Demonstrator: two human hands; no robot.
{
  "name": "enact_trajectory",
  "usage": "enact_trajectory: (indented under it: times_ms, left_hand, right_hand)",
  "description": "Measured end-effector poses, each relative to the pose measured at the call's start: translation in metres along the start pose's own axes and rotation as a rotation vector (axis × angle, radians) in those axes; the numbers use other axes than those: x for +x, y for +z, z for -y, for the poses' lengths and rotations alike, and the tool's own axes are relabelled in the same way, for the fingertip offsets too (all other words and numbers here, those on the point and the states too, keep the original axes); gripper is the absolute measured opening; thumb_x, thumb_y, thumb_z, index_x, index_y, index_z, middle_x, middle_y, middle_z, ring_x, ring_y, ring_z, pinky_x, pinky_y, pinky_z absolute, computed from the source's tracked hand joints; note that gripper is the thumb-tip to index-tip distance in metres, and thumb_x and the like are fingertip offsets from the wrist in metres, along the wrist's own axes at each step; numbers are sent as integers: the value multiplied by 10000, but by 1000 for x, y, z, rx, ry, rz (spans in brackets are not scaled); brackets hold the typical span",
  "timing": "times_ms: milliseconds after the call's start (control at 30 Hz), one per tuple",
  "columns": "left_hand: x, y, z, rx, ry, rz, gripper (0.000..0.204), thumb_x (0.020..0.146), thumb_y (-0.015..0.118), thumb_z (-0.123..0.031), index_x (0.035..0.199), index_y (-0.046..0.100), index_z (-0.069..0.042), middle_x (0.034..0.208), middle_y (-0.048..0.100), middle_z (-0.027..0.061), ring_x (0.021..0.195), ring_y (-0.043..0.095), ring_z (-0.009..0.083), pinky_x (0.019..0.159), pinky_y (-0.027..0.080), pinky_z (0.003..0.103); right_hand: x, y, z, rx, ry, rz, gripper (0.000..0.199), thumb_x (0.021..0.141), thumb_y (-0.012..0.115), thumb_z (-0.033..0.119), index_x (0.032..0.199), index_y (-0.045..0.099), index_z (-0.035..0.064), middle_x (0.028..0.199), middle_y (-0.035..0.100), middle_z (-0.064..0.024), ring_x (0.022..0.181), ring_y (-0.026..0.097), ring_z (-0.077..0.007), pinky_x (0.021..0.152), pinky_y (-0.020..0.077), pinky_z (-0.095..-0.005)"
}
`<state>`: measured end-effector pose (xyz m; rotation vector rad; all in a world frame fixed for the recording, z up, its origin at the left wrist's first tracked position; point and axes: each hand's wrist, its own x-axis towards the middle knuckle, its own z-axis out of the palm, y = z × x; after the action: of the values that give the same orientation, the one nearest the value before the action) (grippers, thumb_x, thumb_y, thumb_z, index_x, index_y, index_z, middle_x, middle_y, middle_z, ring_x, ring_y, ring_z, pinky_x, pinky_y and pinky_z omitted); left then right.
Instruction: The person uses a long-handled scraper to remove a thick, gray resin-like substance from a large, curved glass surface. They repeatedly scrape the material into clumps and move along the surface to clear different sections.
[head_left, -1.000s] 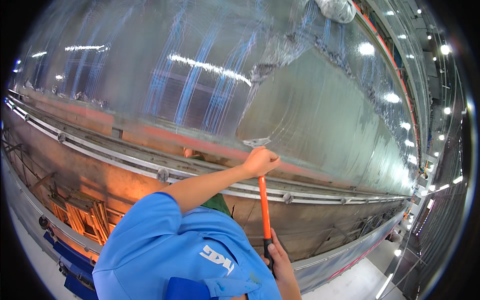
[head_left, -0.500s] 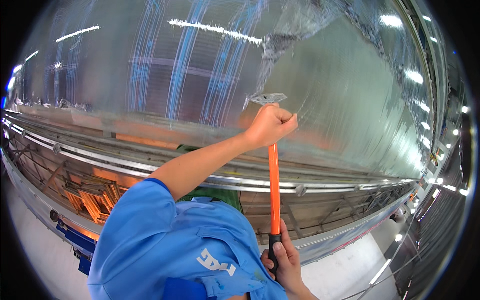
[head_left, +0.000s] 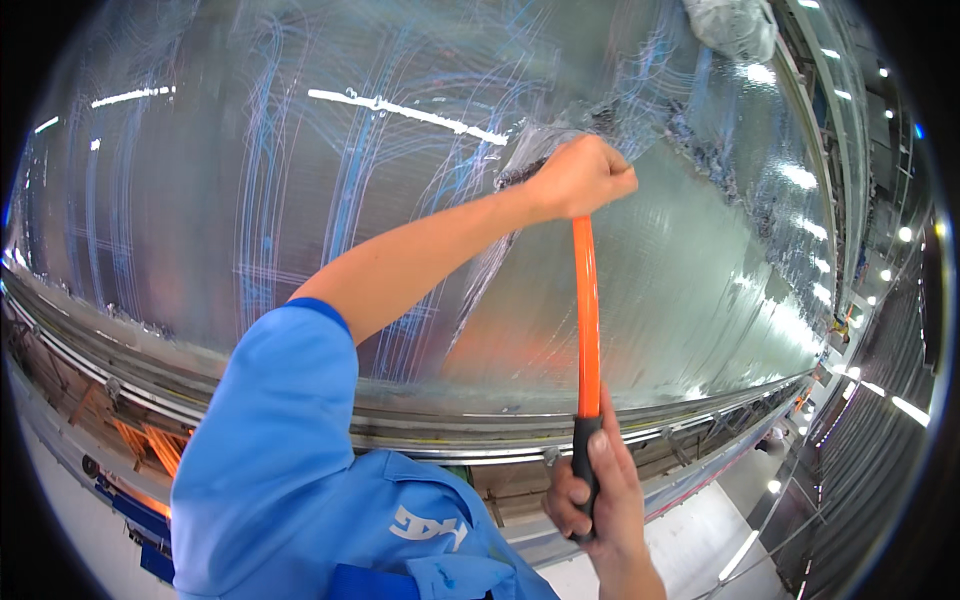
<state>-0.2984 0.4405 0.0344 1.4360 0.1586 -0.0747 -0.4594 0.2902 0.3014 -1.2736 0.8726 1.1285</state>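
Observation:
My left hand (head_left: 582, 178) is closed round the upper end of a long-handled scraper (head_left: 588, 310) with an orange shaft. Lower down, the fingers of my right hand (head_left: 608, 485) wrap its black grip. The scraper's metal head is mostly hidden behind my left hand. It lies over a broad, shiny, wet-looking surface (head_left: 640, 300) marked with blue streaks on the left. Crumpled grey, film-like residue (head_left: 535, 140) gathers just beyond my left hand, and a ragged line of it (head_left: 715, 175) runs down to the right.
A metal rail (head_left: 480, 450) runs along the surface's near edge, close to my body. Orange slats (head_left: 150, 440) show beneath it at the left. A whitish crumpled bundle (head_left: 735, 25) lies at the far right. Pale floor (head_left: 715, 535) shows at the lower right.
Both hands have moved away from my body and slightly right, carrying the scraper farther over the surface. Its head, visible before, is now mostly covered. Both grips stay closed.

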Motion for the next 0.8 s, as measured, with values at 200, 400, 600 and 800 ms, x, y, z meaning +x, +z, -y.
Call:
enact_trajectory:
  times_ms: [200,400,600,800]
  left_hand:
    - [15,25,13,295,120,-17,363,888,653,-295,711,603,18,625,543,167,588,516,307,619,463,442]
    - [-113,96,43,389,208,28,386,928,639,-321,709,671,-4,703,657,207,664,643,415,682,525,512]
    - [-242,134,30,678,310,100,347,967,669,-251,707,646,-24,742,665,171,710,652,367,734,525,468]
    - [-359,78,-3,646,559,-200,164,915,730,-132,1046,674,-51,1144,690,125,1088,652,350,935,529,424]
  right_hand:
    - [18,-45,-23,49,-108,28,651,1101,502,351,1663,176,312,677,439,5,438,397,-83,403,370,-240]
    - [-21,-109,-158,164,-119,136,635,1101,501,359,1656,192,350,704,455,-4,454,418,-101,445,406,-258]
    - [-54,-171,-273,160,-144,138,598,1110,475,312,1657,234,306,717,485,-36,474,429,-105,464,402,-252]
    - [-66,-194,-308,87,-283,109,588,1100,499,235,1650,291,245,731,488,-35,520,446,-102,482,391,-244]
